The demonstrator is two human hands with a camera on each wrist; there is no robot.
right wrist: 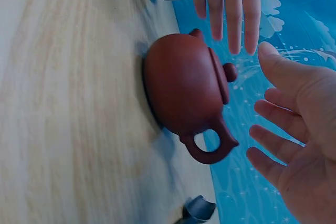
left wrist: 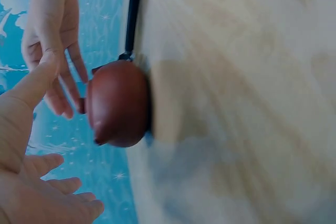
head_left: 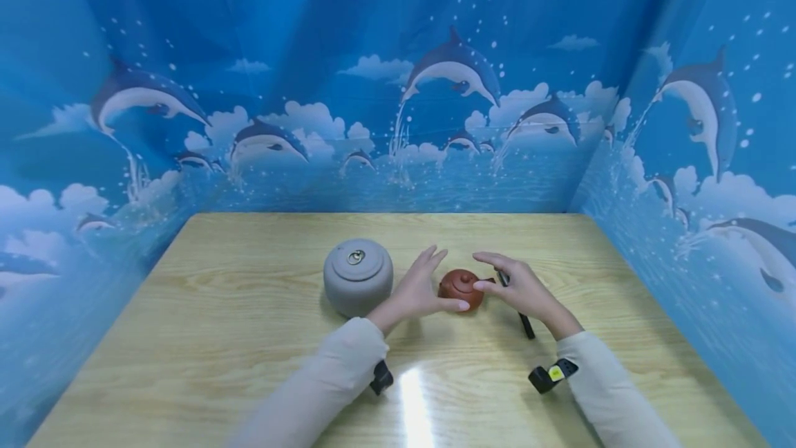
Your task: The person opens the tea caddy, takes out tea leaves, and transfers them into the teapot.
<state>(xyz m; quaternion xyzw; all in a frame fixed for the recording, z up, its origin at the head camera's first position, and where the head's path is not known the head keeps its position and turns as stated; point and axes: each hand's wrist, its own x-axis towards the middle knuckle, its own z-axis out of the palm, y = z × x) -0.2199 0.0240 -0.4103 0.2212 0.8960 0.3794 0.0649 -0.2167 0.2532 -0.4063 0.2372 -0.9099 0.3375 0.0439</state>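
A small reddish-brown clay teapot stands upright on the table with its lid on. In the right wrist view, the teapot shows its round lid knob and looped handle. My left hand is beside it on the left, thumb and fingers spread apart, the thumb overlapping the pot's front in the head view. To the right, over the handle side, hovers my right hand, its fingers spread and loosely bent. Neither hand holds anything. Both wrist views show bare space between each hand and the pot.
A grey lidded jar with a metal ring on its lid stands left of my left hand. Partly under my right hand lies a slim black rod-like tool. The wooden table meets a blue dolphin-print curtain at the back and sides.
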